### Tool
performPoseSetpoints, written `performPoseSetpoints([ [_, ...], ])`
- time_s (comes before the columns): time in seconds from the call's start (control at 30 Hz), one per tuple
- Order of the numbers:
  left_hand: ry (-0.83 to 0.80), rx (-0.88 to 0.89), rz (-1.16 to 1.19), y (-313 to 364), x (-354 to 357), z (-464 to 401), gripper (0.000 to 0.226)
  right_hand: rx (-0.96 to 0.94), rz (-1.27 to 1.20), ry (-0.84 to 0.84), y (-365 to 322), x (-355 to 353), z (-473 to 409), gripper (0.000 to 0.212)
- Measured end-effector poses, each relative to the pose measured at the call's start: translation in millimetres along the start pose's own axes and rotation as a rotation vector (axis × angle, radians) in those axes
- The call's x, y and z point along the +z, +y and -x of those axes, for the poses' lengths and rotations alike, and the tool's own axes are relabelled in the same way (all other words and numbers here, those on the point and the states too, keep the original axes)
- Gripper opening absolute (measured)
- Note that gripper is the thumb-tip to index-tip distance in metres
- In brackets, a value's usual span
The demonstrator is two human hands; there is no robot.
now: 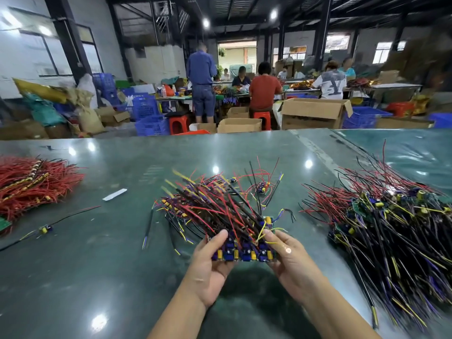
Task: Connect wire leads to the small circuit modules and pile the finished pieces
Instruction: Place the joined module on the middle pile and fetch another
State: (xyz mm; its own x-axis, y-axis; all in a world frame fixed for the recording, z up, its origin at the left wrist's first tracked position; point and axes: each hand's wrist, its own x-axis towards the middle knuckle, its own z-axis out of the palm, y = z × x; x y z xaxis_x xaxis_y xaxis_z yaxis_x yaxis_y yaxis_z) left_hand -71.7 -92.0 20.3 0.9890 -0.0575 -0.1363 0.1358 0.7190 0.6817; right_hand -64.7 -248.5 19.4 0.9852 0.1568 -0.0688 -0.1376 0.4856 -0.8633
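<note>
Fingers and thumbs of both hands curl around a bundle of small circuit modules (244,250), lifted just above the green table (122,265). The left hand (210,267) grips the bundle's left end, thumb on top; the right hand (291,263) grips the right end, its fingertips pinching among yellow leads. Red, black and yellow wires fan away from the held modules, over a loose heap of wired modules (195,206) lying just beyond. A larger pile of wired modules (391,221) lies at the right, well apart. Bundled red wires (31,182) lie at the far left. One wired module (45,228) lies alone near them.
</note>
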Motion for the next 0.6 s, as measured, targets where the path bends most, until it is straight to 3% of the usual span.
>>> performPoseSetpoints([
  [0.3, 0.025, 0.149, -0.124, -9, 1, -4, 0.017, -0.130, 0.005, -0.017, 3, -2, 3, 0.024],
  [0.5, 0.001, 0.160, -0.106, -14, -3, -7, 0.015, -0.087, -0.057, -0.060, 0, -4, 1, 0.024],
  [0.6, 0.017, 0.182, -0.152, -19, -3, -8, 0.027, -0.049, -0.031, -0.083, -1, -5, 1, 0.028],
])
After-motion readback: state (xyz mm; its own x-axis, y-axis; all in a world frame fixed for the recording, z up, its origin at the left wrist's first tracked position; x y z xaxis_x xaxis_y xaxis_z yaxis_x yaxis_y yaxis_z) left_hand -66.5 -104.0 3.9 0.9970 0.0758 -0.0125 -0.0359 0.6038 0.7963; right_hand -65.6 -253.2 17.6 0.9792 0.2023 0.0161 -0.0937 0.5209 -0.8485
